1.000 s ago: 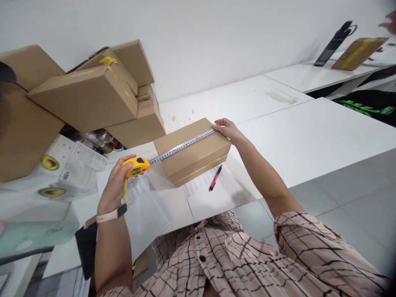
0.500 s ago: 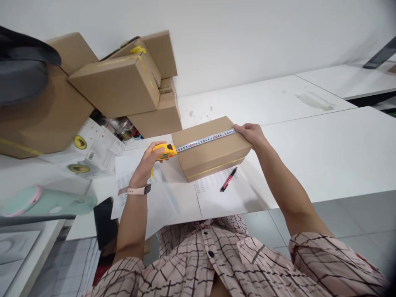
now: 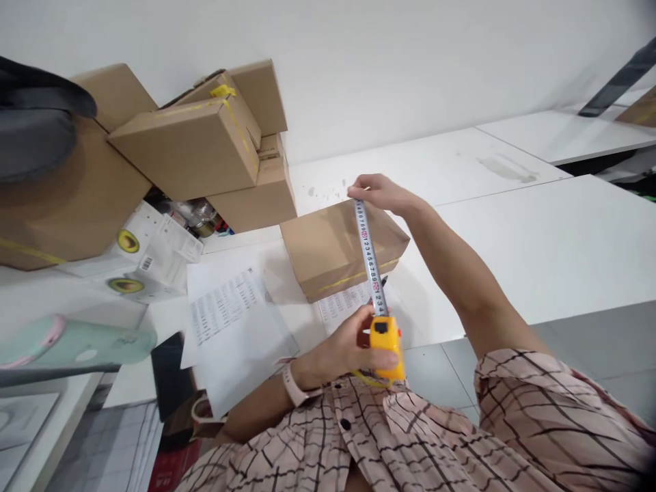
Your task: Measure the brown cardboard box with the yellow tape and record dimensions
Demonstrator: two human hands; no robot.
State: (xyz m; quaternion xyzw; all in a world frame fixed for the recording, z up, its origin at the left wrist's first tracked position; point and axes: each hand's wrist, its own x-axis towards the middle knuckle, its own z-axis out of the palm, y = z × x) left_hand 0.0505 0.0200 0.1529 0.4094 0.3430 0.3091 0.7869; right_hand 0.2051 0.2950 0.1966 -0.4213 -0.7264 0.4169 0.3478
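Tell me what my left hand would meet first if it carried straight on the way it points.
Probably your own right forearm: the left hand, fingers shut on the yellow tape measure, points toward it, though depth is unclear.

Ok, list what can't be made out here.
Head view:
hook of the tape: hidden under the right hand.
print on the sheet: too small.
dark object: blurred, cut off by the left edge.
green bottle: blurred.

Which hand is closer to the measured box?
Right. The right hand pins the tape at the box's far edge; the left hand holds the tape case off it, near the body.
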